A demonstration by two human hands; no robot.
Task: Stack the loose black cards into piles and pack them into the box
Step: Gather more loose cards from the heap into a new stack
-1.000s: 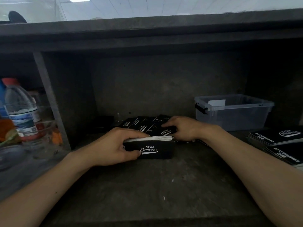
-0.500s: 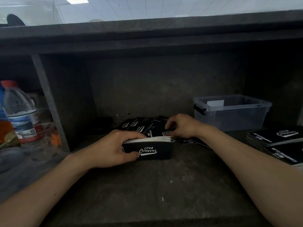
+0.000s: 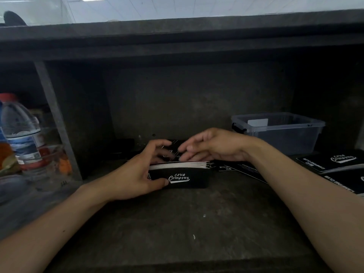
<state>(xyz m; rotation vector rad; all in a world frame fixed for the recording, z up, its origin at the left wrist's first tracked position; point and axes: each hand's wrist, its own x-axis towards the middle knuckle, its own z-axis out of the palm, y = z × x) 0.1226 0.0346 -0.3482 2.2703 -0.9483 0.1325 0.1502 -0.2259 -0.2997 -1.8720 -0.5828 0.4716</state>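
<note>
Only the left hand (image 3: 136, 179) grips the upright card stack (image 3: 189, 177).

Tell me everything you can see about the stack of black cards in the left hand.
The stack of black cards stands on its long edge, seemingly resting on the dark shelf surface, front face toward the camera with white "Club Camping" script. Thin white card edges line its top, fairly squared. The left hand grips its left end, thumb on the front. The right hand hovers just behind, blurred; contact cannot be told.
</note>
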